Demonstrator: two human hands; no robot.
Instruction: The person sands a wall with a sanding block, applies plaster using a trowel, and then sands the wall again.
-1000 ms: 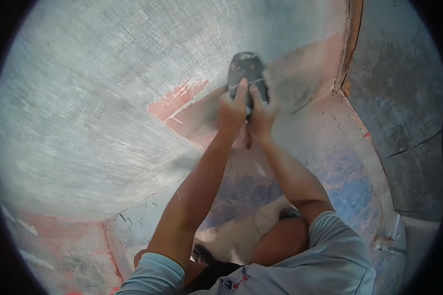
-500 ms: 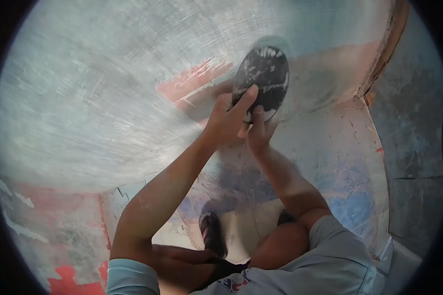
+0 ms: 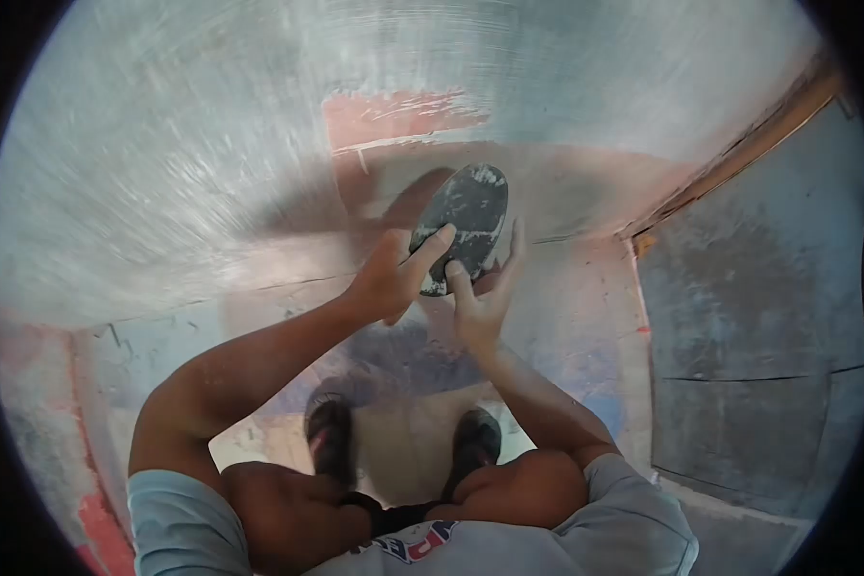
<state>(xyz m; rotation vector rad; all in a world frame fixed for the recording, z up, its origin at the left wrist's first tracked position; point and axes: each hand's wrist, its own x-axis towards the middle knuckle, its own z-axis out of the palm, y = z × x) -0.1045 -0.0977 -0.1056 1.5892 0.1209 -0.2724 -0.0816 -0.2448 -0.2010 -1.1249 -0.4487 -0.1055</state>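
Observation:
Both hands are on a dark oval pad (image 3: 466, 206) with pale scuffs and a line across its face, tilted in front of the wall. My left hand (image 3: 394, 269) is closed on its near left side, thumb across the top face and fingers partly hidden underneath. At the near right edge, my right hand (image 3: 485, 293) has its thumb on the pad. Its fingers reach along the right side, one stretched out past the rim, others partly behind the pad. The pad's underside is hidden.
Ahead rises a pale, streaked wall (image 3: 211, 144) with a reddish patch (image 3: 394, 117). A wooden edge (image 3: 739, 149) and a dark grey panel (image 3: 749, 317) stand at right. My two shoes (image 3: 331, 432) are below, on a lower surface with blue and beige patches.
The view has shifted, and the pad with both hands now sits lower and further left in it. More of my right hand's fingers shows beside the pad. Both shoes are now plainly visible.

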